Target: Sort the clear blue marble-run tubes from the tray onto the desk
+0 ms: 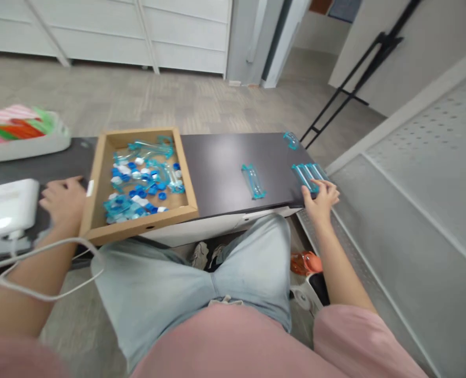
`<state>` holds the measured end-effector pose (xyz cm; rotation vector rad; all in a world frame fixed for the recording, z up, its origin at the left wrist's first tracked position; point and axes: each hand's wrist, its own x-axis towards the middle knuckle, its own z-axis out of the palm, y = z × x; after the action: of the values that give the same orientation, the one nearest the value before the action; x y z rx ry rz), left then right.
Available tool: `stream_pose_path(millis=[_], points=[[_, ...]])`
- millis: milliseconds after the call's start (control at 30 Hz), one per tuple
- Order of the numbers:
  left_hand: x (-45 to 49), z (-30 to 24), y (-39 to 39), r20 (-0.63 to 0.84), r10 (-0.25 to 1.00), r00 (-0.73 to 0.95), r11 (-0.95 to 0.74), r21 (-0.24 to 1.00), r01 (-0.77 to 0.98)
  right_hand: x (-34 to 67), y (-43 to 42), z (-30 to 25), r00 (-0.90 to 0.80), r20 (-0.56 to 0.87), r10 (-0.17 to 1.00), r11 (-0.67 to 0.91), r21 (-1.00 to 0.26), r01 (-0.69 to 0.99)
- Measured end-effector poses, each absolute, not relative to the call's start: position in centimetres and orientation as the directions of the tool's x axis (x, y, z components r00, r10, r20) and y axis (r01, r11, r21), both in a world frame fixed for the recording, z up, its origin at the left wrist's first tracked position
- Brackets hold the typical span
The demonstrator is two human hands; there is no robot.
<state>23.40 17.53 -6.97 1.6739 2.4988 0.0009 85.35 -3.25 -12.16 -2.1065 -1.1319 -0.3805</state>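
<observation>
Person is sitting at a dark table (225, 157), knees showing below the edge. Right hand (320, 199) is reaching to the table's right end, fingers spread and lying across the near ends of a row of clear blue tubes (308, 176). The hand is touching them from above, not wrapping around them. That row is lying side by side at the right front corner, close to the table's edge. Left hand (63, 199) is resting palm down on the table, loose and holding nothing, just beside the left wall of a wooden tray (138, 224). The tray is holding a heap of blue and white caps (138, 189) mixed with more clear blue tubes; the count is too blurred to read. A pair of tubes (253, 181) is lying on bare tabletop between tray and right hand, apart from both. A single tube (291, 139) is sitting at the far right corner. Left of the left hand, a white device (8, 207) is lying with its cable (47, 252) looping over the forearm. A white basket (23, 147) of coloured items is standing further back on the left.
</observation>
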Motion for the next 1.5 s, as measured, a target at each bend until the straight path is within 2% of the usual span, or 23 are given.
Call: stream_pose_path(millis=[67, 167, 233, 367, 467, 600, 700, 767, 833, 900, 967, 1033, 1100, 1200, 1333, 1500], points=[[21.6, -7.9, 17.3, 0.027, 0.895, -0.445, 0.439, 0.128, 0.889, 83.6, -2.1, -11.1, 0.501, 0.533, 0.682, -0.157, -0.562, 0.812], [20.7, -8.6, 17.6, 0.029, 0.935, -0.354, 0.342, 0.195, 0.919, 79.0, 0.3, -9.5, 0.341, 0.486, 0.805, 0.119, -0.695, 0.709], [20.8, -8.8, 17.8, 0.036, 0.945, -0.325, 0.308, 0.232, 0.922, 74.4, 2.1, -8.4, 0.183, 0.447, 0.876, 0.224, -0.712, 0.666], [20.7, -9.2, 18.0, 0.088, 0.941, -0.326, 0.295, 0.255, 0.921, 63.9, 6.5, -6.3, -0.182, 0.361, 0.914, 0.385, -0.638, 0.667], [20.5, -9.7, 18.1, 0.121, 0.936, -0.331, 0.295, 0.242, 0.924, 57.2, 9.9, -5.3, -0.327, 0.313, 0.891, 0.444, -0.458, 0.77], [20.4, -10.1, 18.4, 0.132, 0.936, -0.327, 0.294, 0.22, 0.93, 52.6, 12.8, -4.9, -0.324, 0.232, 0.917, 0.371, -0.197, 0.908], [20.5, -10.1, 18.4, 0.139, 0.937, -0.322, 0.289, 0.216, 0.933, 52.2, 13.6, -5.3, -0.346, 0.154, 0.926, 0.369, -0.163, 0.915], [20.5, -10.1, 18.3, 0.144, 0.937, -0.318, 0.283, 0.22, 0.934, 52.6, 14.1, -5.8, -0.326, 0.164, 0.931, 0.36, -0.263, 0.895], [20.5, -10.1, 18.3, 0.146, 0.938, -0.314, 0.278, 0.224, 0.934, 53.4, 14.8, -6.4, -0.254, 0.201, 0.946, 0.321, -0.471, 0.822], [20.5, -10.1, 18.2, 0.144, 0.939, -0.313, 0.277, 0.225, 0.934, 54.2, 15.4, -6.9, -0.155, 0.216, 0.964, 0.264, -0.709, 0.654], [20.6, -10.1, 18.3, 0.14, 0.94, -0.312, 0.277, 0.225, 0.934, 54.9, 15.8, -7.3, -0.074, 0.209, 0.975, 0.221, -0.879, 0.423], [20.6, -10.0, 18.3, 0.135, 0.94, -0.313, 0.278, 0.227, 0.933, 55.6, 15.8, -7.3, -0.025, 0.204, 0.979, 0.205, -0.957, 0.204], [20.7, -9.7, 18.1, 0.126, 0.942, -0.311, 0.277, 0.231, 0.933, 56.4, 15.3, -7.1, 0.011, 0.202, 0.979, 0.202, -0.979, 0.034], [20.6, -9.1, 17.7, 0.089, 0.951, -0.298, 0.267, 0.256, 0.929, 58.2, 14.0, -6.7, 0.047, 0.185, 0.982, 0.189, -0.976, -0.103], [20.0, -8.8, 17.3, 0.044, 0.973, -0.226, 0.204, 0.29, 0.935, 62.8, 11.9, -6.2, 0.145, 0.249, 0.958, 0.257, -0.966, -0.041], [19.4, -9.9, 18.6, 0.059, 0.953, -0.297, 0.273, 0.256, 0.927, 72.3, 8.6, -6.1, 0.352, 0.449, 0.821, 0.354, -0.885, 0.304]])
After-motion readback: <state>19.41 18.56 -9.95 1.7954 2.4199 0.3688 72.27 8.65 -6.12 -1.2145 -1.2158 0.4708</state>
